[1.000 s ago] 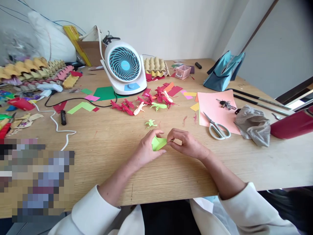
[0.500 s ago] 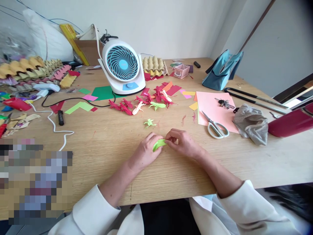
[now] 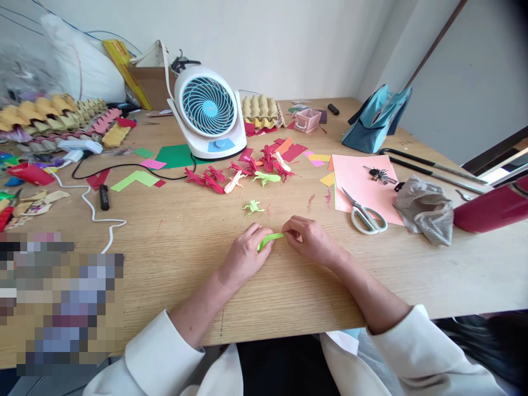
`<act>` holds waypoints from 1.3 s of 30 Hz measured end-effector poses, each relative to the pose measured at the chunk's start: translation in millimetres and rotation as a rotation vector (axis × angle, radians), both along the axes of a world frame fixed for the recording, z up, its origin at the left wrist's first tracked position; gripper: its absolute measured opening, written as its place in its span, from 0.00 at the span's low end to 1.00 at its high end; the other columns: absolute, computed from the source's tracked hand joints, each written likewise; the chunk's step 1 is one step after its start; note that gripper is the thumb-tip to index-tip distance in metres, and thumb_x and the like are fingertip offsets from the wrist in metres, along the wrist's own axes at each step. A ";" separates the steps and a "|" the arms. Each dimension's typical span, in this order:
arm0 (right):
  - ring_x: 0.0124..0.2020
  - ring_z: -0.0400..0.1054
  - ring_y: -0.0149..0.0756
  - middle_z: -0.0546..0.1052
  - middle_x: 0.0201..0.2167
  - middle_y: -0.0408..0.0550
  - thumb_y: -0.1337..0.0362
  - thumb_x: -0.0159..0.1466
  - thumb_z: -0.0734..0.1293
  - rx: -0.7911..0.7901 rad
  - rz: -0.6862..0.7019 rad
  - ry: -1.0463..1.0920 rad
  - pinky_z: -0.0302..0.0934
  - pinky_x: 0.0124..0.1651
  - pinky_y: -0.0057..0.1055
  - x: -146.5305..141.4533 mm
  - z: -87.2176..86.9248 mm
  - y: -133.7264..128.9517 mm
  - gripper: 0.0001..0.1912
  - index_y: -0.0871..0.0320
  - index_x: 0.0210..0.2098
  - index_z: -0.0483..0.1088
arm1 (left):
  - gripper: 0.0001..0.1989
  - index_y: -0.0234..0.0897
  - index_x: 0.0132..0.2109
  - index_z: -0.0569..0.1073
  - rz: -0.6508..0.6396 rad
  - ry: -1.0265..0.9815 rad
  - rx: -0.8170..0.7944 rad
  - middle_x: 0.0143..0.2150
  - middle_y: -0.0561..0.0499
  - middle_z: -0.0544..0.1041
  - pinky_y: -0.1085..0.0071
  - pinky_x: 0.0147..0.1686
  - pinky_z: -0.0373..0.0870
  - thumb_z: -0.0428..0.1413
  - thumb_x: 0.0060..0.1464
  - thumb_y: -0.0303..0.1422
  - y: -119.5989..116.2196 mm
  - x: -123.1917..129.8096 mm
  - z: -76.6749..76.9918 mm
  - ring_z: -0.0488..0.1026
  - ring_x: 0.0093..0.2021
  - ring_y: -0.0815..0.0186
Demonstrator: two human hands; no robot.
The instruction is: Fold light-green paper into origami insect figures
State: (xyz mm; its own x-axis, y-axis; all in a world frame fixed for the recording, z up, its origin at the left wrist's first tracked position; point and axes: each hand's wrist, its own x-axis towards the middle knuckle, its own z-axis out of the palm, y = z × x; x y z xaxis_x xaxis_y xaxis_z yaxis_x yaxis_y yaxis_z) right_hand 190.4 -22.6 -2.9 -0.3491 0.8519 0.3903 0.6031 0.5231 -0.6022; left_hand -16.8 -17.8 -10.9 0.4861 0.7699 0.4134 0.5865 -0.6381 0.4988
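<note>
A light green folded paper strip [image 3: 270, 237] is stretched between my two hands above the wooden table. My left hand [image 3: 246, 252] is closed on its left part, with the fingers hiding some of it. At its right end, the fingertips of my right hand [image 3: 308, 240] pinch the paper. Just beyond the hands lies a small green folded paper figure [image 3: 253, 207]. Farther back sit a larger green paper figure [image 3: 266, 177], a cream one [image 3: 235, 182] and several crimson folded paper figures [image 3: 206, 177].
A white fan [image 3: 210, 110] stands behind the figures. To the right are scissors [image 3: 366, 214] on pink paper [image 3: 350, 170], keys [image 3: 380, 175], a grey cloth [image 3: 427, 209] and a red bottle [image 3: 493, 208]. A marker [image 3: 104, 198] and white cable [image 3: 93, 212] lie left.
My right hand has shifted slightly right, away from my left. The green paper between them now looks narrower and longer, seen more edge-on.
</note>
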 end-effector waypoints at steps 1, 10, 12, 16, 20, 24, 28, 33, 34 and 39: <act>0.27 0.64 0.28 0.71 0.28 0.44 0.76 0.61 0.62 -0.004 0.004 0.020 0.59 0.31 0.26 0.2 0.7 -0.1 0.08 0.59 0.32 0.71 | 0.08 0.39 0.43 0.73 0.009 -0.019 -0.006 0.38 0.49 0.73 0.70 0.40 0.68 0.54 0.58 0.24 0.2 -0.2 0.4 0.73 0.38 0.65; 0.28 0.67 0.29 0.73 0.30 0.44 0.69 0.62 0.67 -0.163 -0.016 0.194 0.63 0.32 0.26 -7.6 5.2 -3.7 0.01 0.59 0.34 0.72 | 0.04 0.39 0.39 0.74 0.070 -0.142 -0.102 0.36 0.49 0.75 0.70 0.40 0.66 0.54 0.58 0.27 -0.3 0.7 5.2 0.72 0.38 0.64; 0.27 0.66 0.28 0.73 0.29 0.44 0.68 0.63 0.67 -0.147 -0.031 0.209 0.62 0.31 0.26 -9.1 5.1 -4.3 0.02 0.59 0.33 0.72 | 0.04 0.39 0.38 0.74 0.077 -0.155 -0.112 0.35 0.50 0.75 0.70 0.39 0.66 0.55 0.58 0.27 -0.9 1.5 5.6 0.72 0.37 0.64; 0.27 0.65 0.28 0.72 0.28 0.44 0.66 0.63 0.67 -0.142 -0.037 0.228 0.60 0.30 0.26 -9.5 5.6 -5.0 0.04 0.60 0.33 0.73 | 0.04 0.39 0.38 0.75 0.082 -0.155 -0.118 0.35 0.50 0.75 0.70 0.39 0.66 0.55 0.58 0.27 -1.1 1.4 6.2 0.73 0.37 0.64; 0.26 0.64 0.28 0.71 0.27 0.43 0.67 0.63 0.67 -0.151 -0.031 0.260 0.59 0.30 0.25 -9.0 4.8 -4.3 0.04 0.60 0.33 0.73 | 0.05 0.38 0.39 0.75 0.079 -0.150 -0.131 0.34 0.50 0.75 0.71 0.38 0.66 0.55 0.58 0.27 -1.1 0.9 5.9 0.72 0.36 0.64; 0.27 0.63 0.27 0.71 0.27 0.42 0.70 0.63 0.65 -0.138 -0.022 0.264 0.59 0.30 0.25 -8.6 4.5 -3.6 0.04 0.59 0.32 0.72 | 0.04 0.38 0.38 0.75 0.082 -0.178 -0.134 0.33 0.51 0.74 0.71 0.37 0.67 0.56 0.58 0.27 -1.0 1.8 3.1 0.72 0.35 0.65; 0.28 0.64 0.28 0.71 0.28 0.43 0.73 0.63 0.63 -0.077 -0.021 0.218 0.59 0.31 0.25 -8.3 5.8 -5.2 0.06 0.59 0.32 0.71 | 0.05 0.38 0.40 0.76 0.038 -0.189 -0.086 0.38 0.50 0.74 0.68 0.42 0.68 0.57 0.58 0.27 0.7 1.7 0.8 0.73 0.40 0.65; 0.29 0.66 0.30 0.70 0.29 0.44 0.74 0.62 0.63 0.011 -0.002 0.163 0.62 0.34 0.28 -10.5 6.8 -8.0 0.06 0.58 0.32 0.68 | 0.04 0.39 0.38 0.79 0.049 -0.006 0.107 0.46 0.46 0.73 0.60 0.49 0.67 0.60 0.55 0.28 0.7 -0.4 5.3 0.69 0.47 0.58; 0.29 0.66 0.30 0.70 0.29 0.44 0.74 0.63 0.63 0.017 0.002 0.162 0.62 0.34 0.28 -11.3 7.2 -8.3 0.06 0.58 0.32 0.68 | 0.04 0.39 0.38 0.79 0.059 0.032 0.130 0.45 0.47 0.73 0.59 0.48 0.66 0.61 0.54 0.28 0.1 -0.5 6.6 0.68 0.46 0.57; 0.28 0.66 0.29 0.69 0.29 0.44 0.72 0.64 0.64 0.052 0.035 0.151 0.63 0.34 0.27 -14.3 10.1 -9.8 0.05 0.58 0.31 0.67 | 0.04 0.37 0.38 0.77 0.047 0.069 0.137 0.38 0.48 0.75 0.61 0.43 0.67 0.62 0.53 0.27 -1.4 0.6 7.0 0.68 0.41 0.58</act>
State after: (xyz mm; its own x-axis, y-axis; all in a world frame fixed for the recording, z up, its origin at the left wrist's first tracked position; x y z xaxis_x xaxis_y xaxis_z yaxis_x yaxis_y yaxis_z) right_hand 176.1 -32.4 7.2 -0.3121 0.8177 0.4838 0.4887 0.5748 -0.6563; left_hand -16.2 -19.1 -3.8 0.4820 0.7309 0.4831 0.6473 -0.6687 0.3659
